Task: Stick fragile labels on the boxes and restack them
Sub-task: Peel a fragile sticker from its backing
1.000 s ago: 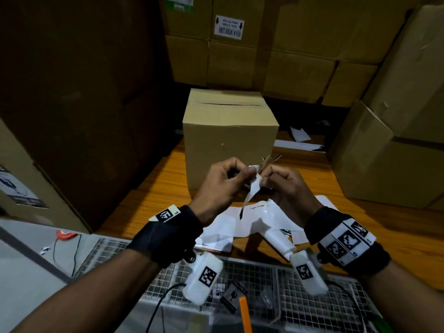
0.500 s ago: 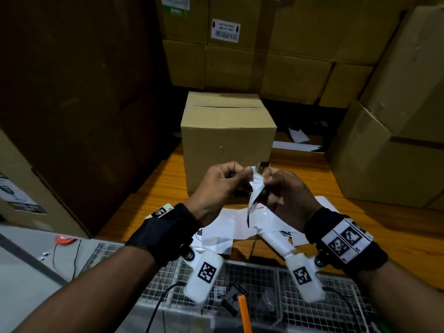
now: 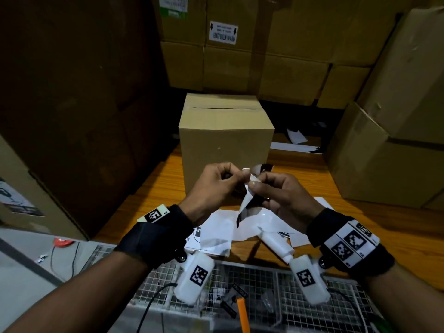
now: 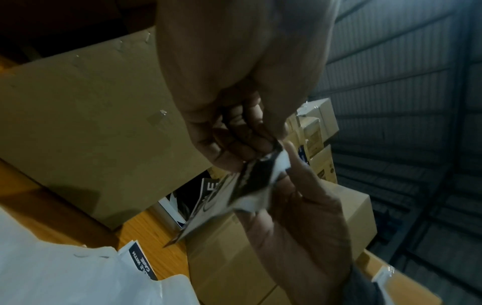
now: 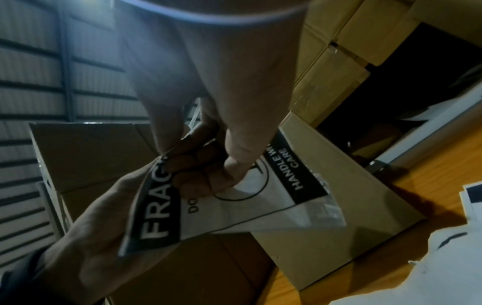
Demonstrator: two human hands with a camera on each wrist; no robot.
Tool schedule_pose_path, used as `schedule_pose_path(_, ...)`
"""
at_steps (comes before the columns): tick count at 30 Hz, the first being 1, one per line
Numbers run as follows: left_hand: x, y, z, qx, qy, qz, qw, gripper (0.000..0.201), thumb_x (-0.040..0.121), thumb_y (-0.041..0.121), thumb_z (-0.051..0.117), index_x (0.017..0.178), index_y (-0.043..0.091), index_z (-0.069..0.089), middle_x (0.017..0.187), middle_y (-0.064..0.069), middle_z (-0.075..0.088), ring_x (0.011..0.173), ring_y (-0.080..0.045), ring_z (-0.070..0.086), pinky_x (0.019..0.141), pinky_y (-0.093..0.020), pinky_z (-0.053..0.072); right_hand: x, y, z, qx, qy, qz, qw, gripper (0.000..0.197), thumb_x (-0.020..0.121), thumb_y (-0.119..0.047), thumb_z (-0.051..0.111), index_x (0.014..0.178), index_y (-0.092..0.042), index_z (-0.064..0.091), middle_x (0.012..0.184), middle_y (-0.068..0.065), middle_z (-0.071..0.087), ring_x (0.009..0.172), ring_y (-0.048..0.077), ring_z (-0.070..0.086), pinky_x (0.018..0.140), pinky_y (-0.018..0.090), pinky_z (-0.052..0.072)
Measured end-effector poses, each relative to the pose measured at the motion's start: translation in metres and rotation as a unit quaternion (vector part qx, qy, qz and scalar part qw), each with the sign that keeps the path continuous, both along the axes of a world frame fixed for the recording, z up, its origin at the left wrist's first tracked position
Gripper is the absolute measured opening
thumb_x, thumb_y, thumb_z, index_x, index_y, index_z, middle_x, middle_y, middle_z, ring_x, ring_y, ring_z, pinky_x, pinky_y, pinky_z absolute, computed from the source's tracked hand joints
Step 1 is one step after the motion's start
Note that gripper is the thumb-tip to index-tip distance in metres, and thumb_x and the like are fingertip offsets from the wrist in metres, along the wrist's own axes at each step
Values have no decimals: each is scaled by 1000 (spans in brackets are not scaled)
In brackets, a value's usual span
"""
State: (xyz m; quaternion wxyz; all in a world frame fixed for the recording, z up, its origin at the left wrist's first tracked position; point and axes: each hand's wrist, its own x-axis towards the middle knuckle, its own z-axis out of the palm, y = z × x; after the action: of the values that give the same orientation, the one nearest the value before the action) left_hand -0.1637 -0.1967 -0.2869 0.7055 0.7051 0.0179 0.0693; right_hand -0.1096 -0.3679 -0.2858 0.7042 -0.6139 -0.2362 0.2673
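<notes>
From the head camera, both hands are up in front of a plain brown cardboard box (image 3: 225,143) that stands on the orange wooden table (image 3: 374,227). The left hand (image 3: 213,186) and the right hand (image 3: 281,195) are close together, and each one pinches the top of a white and black paper fragile label (image 3: 247,203) with curled fingers. The label hangs down between them, above loose white paper sheets (image 3: 216,234) that lie on the table. Tall stacks of brown cardboard boxes (image 3: 283,66) stand behind. One of them has a small white sticker (image 3: 223,32).

From the left wrist camera, the left hand (image 4: 234,115) has its fingers curled tight onto the label (image 4: 242,189). The right hand (image 4: 300,202) holds the label from the other side. The picture is blurry here.

From the right wrist camera, the label (image 5: 234,198) is bent. It reads "FRAG" and "HANDLE WITH CARE". The right hand (image 5: 208,86) pinches its top edge, and the left hand (image 5: 109,216) grips the end with the black strip.
</notes>
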Motion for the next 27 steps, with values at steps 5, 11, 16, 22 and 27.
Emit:
schedule_pose_path(5,-1,6,2,-107,8,-11,994,23,94,20,60,79,2,57,69,-8,64,62,-16,64,59,-27,58,7,-7,0,44,49,33,997,28,83,-15,76,84,5,57,94,25,61,86,32,60,75,34,57)
schedule_pose_path(11,-7,5,10,-56,12,-53,997,31,88,30,63,93,0,62,82,-14,68,72,-20,65,59,-23,53,7,-5,7,9,-26,40,999,15,85,-12,72,72,-14,64,79,12,61,77,24,59,76,35,52)
schedule_pose_path(16,-13,6,15,-71,-5,-47,996,46,88,32,60,101,-12,62,90,-20,71,76,-21,70,61,-23,55,4,-10,11,15,-52,35,998,20,84,-16,76,97,-2,68,89,16,67,82,27,64,75,35,57)
schedule_pose_path(22,-14,11,10,-75,-4,-51,996,64,83,46,65,115,-9,59,111,-26,69,95,-30,68,69,-30,56,11,-17,10,46,22,29,998,46,62,-28,93,93,-4,68,92,16,66,83,26,65,74,34,58)
schedule_pose_path(27,-16,11,3,-134,11,-133,982,72,79,62,63,123,5,62,124,-29,62,108,-35,63,94,-47,53,6,-16,13,76,51,73,993,48,58,-29,94,93,-4,72,89,16,68,78,24,66,69,34,57)
